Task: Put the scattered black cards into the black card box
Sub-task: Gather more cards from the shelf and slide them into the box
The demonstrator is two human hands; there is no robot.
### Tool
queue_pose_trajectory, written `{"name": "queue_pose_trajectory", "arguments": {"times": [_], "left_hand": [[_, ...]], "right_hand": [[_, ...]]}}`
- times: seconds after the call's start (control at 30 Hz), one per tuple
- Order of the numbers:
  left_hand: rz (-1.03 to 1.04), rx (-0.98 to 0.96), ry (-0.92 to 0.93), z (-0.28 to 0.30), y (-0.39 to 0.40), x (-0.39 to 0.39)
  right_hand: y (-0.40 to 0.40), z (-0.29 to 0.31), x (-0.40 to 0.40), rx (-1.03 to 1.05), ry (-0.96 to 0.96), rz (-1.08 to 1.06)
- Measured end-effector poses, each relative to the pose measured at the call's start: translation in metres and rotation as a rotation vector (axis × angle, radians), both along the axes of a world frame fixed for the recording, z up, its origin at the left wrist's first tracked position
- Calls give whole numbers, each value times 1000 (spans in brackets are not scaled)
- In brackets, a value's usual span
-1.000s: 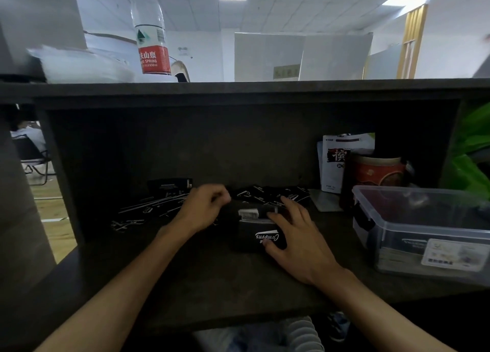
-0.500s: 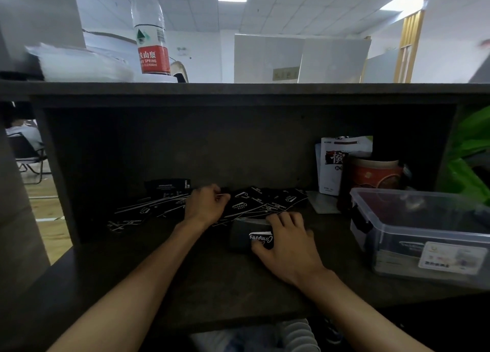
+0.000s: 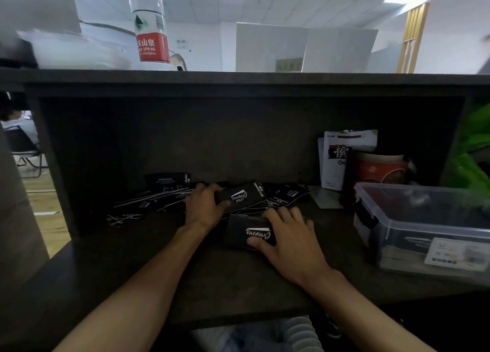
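Several black cards (image 3: 148, 204) with white print lie scattered along the back of the dark desk. My left hand (image 3: 204, 205) pinches one black card (image 3: 245, 196) and holds it lifted, face toward me, above the pile. The black card box (image 3: 246, 233) with white script lettering lies flat in front of the cards. My right hand (image 3: 287, 237) holds the box, fingers curled over its far edge and thumb on its near side. A small black lid or box part (image 3: 168, 180) stands at the back left.
A clear plastic container (image 3: 424, 219) sits at the right, with a red tin (image 3: 380, 170) and a white packet (image 3: 335, 160) behind it. A water bottle (image 3: 149, 25) stands on the shelf above. Green plastic (image 3: 472, 152) hangs at far right.
My left hand has picked one card out of the pile and raised it. My right hand stays on the box, which has shifted slightly.
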State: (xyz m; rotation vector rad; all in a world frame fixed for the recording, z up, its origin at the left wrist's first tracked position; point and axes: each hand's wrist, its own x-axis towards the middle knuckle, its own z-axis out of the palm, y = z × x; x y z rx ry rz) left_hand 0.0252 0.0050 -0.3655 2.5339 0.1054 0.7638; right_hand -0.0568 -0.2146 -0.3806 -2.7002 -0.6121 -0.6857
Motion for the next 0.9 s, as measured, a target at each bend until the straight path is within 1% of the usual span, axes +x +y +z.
{"name": "queue_pose_trajectory", "arguments": {"times": [0.03,0.1,0.13,0.2,0.27,0.33,0.43,0.5,0.53,0.63,0.67,0.73,0.83,0.9], "left_hand": [[-53,-104,-62,3,2,-3],[-193,-289,-110,9,4,-10],[-258,-324,-127,12,4,-13],[-335,-312,-142,19,0,-19],[-386,-303,-138,25,-6,-25],[-419,-277,-84,29,-13,-33],[-470,-262,66,24,-19,-48],[-505,-340,159,18,-26,-60],[-522,-426,207,16,-32,-65],[-500,-780,324,11,-59,-75],[-466,-828,336,10,-67,-75],[-399,-816,310,6,-79,-73],[-316,-787,246,5,-89,-70],[-349,-828,309,6,-87,-66]], "right_hand": [[-1,1,-1,8,-2,11],[-3,4,-2,0,-8,31],[-5,6,-2,-22,-15,35],[-11,7,-2,-57,-27,32],[-17,5,-3,-43,-35,9],[-22,3,-4,-6,-45,-10],[-19,2,-5,13,-56,-21],[-17,3,-5,13,-59,-27],[-17,3,-5,20,-52,-23],[-16,3,-5,23,-11,-18],[-15,3,-5,3,-4,-20],[-12,5,-3,-26,19,-30],[-10,7,-3,5,52,-55],[-11,2,-3,-38,-1,-68]]}}
